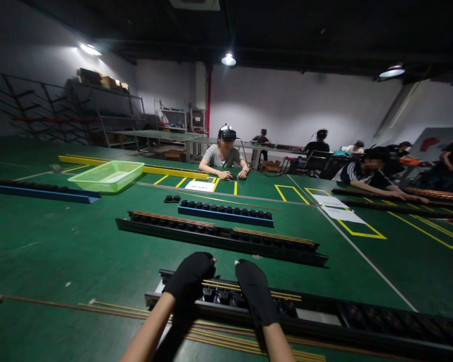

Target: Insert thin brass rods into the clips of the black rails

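Both hands wear black gloves with pale tips showing. My left hand [193, 273] bends down over the left part of a long black channel rail [236, 315], its fingers curled and mostly hidden. Farther right, my right hand [254, 289] curls over the same rail, across thin brass rods [285, 295]. What either hand grips is covered by the gloves. Black block-shaped parts [222, 295] sit in a row inside the rail, under the rods. A pale strip [319, 317] shows in the rail right of my right hand.
More brass rods [226, 340] lie along the near side. Beyond stand another loaded black rail [226, 239], a blue rail [226, 215] of black parts and a green basket [107, 177]. A person [225, 156] sits opposite; another [366, 171] works at right.
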`<state>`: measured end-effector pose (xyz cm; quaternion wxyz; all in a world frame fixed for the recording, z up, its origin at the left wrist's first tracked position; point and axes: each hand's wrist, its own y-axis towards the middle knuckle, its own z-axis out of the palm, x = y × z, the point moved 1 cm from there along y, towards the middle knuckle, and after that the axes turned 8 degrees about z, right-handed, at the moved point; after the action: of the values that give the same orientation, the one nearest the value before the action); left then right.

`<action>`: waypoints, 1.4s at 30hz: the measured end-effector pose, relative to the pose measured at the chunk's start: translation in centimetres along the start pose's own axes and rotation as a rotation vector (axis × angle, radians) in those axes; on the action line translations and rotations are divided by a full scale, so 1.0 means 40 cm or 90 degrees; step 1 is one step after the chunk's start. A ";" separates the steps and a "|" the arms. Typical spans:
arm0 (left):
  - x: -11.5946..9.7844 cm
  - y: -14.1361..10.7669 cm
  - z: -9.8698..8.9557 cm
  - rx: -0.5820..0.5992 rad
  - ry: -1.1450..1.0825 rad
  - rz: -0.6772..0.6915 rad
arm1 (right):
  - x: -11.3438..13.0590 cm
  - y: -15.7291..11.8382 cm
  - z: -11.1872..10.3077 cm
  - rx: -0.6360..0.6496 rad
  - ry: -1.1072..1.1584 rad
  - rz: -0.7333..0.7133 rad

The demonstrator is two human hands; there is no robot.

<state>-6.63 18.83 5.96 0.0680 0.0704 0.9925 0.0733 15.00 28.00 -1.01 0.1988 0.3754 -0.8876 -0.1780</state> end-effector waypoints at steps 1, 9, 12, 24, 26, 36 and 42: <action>0.000 0.005 -0.005 -0.006 -0.002 0.007 | 0.003 0.003 0.006 -0.001 -0.009 0.007; -0.062 0.047 -0.041 -0.093 0.061 -0.035 | 0.021 0.012 0.036 -0.078 0.000 0.033; -0.087 0.052 -0.021 -0.100 0.079 -0.068 | 0.039 0.030 0.006 -0.057 -0.016 0.041; -0.100 -0.006 -0.017 -0.063 0.040 0.027 | 0.095 0.068 -0.105 0.051 -0.071 0.072; -0.099 -0.008 -0.012 -0.086 0.035 0.030 | 0.096 0.071 -0.099 0.066 -0.072 0.088; -0.099 0.022 -0.005 -0.073 0.003 0.006 | 0.099 0.072 -0.101 0.065 -0.074 0.082; -0.130 0.062 0.025 -0.088 -0.028 0.046 | 0.087 0.052 -0.100 0.021 -0.078 0.034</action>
<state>-1.05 20.63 6.00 0.0920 0.1027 0.9801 0.1425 13.49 26.14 4.17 0.1426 0.3435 -0.9106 -0.1803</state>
